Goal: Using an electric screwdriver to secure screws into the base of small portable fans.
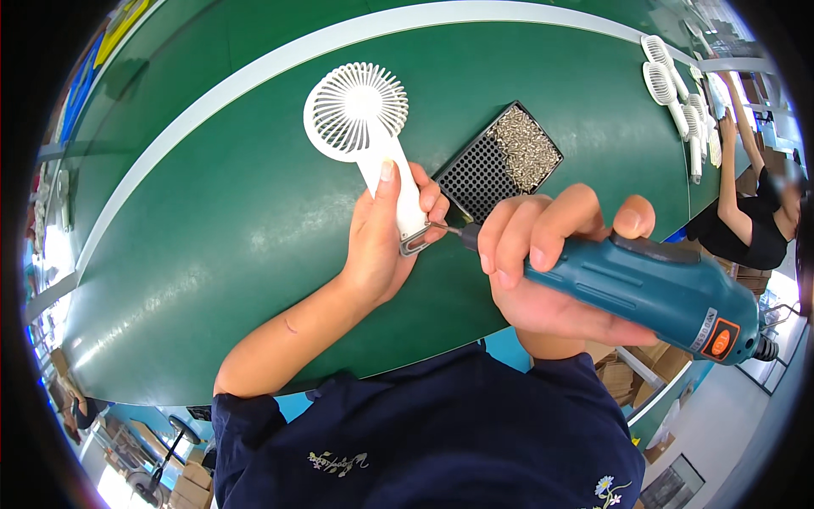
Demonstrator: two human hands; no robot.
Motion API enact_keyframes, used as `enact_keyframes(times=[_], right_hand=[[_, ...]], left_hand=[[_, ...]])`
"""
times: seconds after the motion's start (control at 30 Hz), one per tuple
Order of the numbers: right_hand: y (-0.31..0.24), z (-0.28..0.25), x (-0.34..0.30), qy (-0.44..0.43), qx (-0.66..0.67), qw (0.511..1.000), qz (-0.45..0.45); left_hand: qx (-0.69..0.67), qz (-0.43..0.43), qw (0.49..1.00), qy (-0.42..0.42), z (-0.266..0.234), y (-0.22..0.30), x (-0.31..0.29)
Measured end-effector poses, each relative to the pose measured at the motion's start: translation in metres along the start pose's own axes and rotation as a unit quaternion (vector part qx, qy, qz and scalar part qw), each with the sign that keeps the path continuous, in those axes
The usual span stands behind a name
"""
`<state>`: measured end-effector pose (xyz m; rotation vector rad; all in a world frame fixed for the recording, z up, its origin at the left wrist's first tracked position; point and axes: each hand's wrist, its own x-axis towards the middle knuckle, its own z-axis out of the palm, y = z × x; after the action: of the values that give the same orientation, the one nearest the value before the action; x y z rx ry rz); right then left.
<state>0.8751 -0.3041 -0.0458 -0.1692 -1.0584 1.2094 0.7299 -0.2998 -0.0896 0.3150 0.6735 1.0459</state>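
Note:
My left hand (381, 225) is closed around the handle of a white handheld fan (360, 103), thumb along its front, with the round slatted head tilted up and to the left. A small metal loop shows at the handle's lower end. In my right hand (551, 254) is a teal electric screwdriver (627, 284), gripped around its body with a finger near the dark lever on top. Its thin bit reaches left to the bottom end of the fan's handle, beside my left fingertips. Whether a screw sits at the bit's tip is too small to tell.
Just beyond my hands lies a black perforated tray (483, 174) with a heap of small metal screws (526, 146) on its right side. Several white fans (666, 85) lie at the far right of the green table (229, 220). Another person (746, 212) reaches in there.

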Motion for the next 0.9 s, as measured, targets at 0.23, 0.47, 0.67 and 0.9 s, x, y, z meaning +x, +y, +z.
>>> enact_keyframes(times=[0.23,0.47,0.67,0.9], right_hand=[[-0.0005,-0.0033,0.0011,-0.006,-0.002,1.0,0.02],[0.0041,0.0034,0.0023,-0.023,-0.017,1.0,0.008],[0.0045,0.004,0.0029,-0.028,-0.007,0.999,0.029],[-0.0006,0.0021,0.0055,-0.026,0.007,0.998,0.049]], left_hand=[[0.006,-0.001,1.0,-0.006,0.0013,0.0015,0.0005],[0.012,0.002,1.0,0.001,0.001,0.0023,-0.0004],[0.007,-0.005,1.0,-0.01,-0.0029,0.0058,-0.002],[0.008,-0.016,1.0,-0.017,-0.0022,0.0068,-0.0031]])
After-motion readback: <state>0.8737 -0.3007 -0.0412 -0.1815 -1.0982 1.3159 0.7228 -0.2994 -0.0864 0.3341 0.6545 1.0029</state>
